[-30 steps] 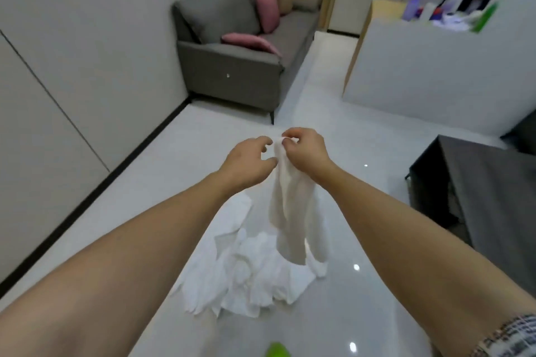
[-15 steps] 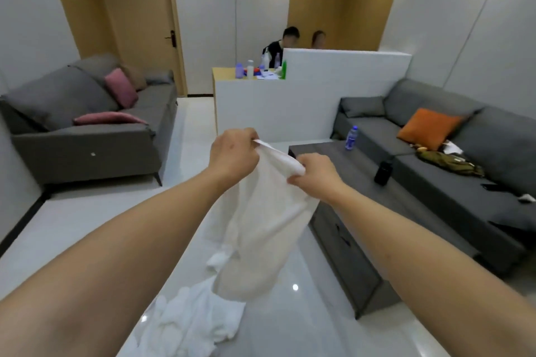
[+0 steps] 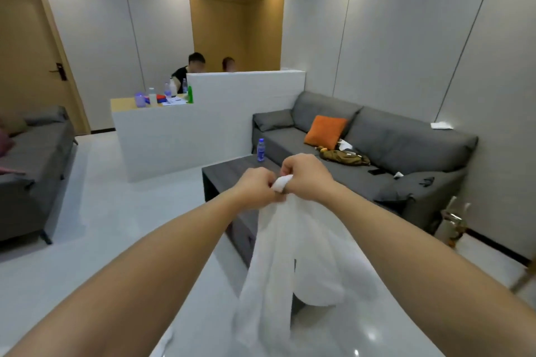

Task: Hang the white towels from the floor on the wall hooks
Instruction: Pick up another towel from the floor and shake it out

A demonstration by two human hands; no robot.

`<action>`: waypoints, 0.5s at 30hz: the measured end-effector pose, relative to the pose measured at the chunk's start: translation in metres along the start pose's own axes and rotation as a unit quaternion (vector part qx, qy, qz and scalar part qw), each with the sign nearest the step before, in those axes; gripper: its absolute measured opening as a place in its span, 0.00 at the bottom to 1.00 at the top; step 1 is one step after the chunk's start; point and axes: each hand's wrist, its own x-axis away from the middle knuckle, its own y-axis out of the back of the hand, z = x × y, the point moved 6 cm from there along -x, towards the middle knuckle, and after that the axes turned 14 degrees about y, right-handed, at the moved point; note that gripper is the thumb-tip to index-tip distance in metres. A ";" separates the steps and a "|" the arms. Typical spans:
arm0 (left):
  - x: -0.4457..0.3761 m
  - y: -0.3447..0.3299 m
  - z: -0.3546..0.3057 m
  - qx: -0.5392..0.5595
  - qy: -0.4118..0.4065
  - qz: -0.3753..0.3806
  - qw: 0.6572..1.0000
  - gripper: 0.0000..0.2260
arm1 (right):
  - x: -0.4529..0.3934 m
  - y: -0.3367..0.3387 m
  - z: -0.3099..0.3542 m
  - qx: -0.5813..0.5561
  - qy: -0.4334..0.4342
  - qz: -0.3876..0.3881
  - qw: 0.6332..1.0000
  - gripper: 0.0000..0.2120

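The white cloth towel [image 3: 293,255] hangs in front of the person, above the glossy pale floor [image 3: 101,226], bunched at its top end. The left hand [image 3: 256,187] and the right hand [image 3: 304,175] sit close together, fingers curled, both pinching that top end. Behind them stands a dark grey low table [image 3: 229,174] carrying a clear plastic bottle [image 3: 261,149]; beyond it, a long grey fabric sofa [image 3: 406,148] with an orange cushion [image 3: 326,132]

Both hands up front: the left hand [image 3: 256,187] and right hand [image 3: 307,175] pinch the bunched top of a soft white cloth towel [image 3: 290,264], which hangs above the dark grey low table [image 3: 232,175].
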 end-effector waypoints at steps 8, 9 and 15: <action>-0.077 -0.041 -0.074 0.002 0.080 -0.133 0.988 0.10 | 0.089 0.071 -0.209 0.091 -0.139 0.064 0.984 0.12; -0.086 -0.051 -0.085 -0.005 0.081 -0.117 0.990 0.09 | 0.090 0.078 -0.221 0.064 -0.140 0.036 0.987 0.13; -0.117 -0.155 -0.194 0.106 -0.046 0.121 0.986 0.19 | 0.057 0.105 -0.249 -0.104 -0.094 -0.116 0.983 0.05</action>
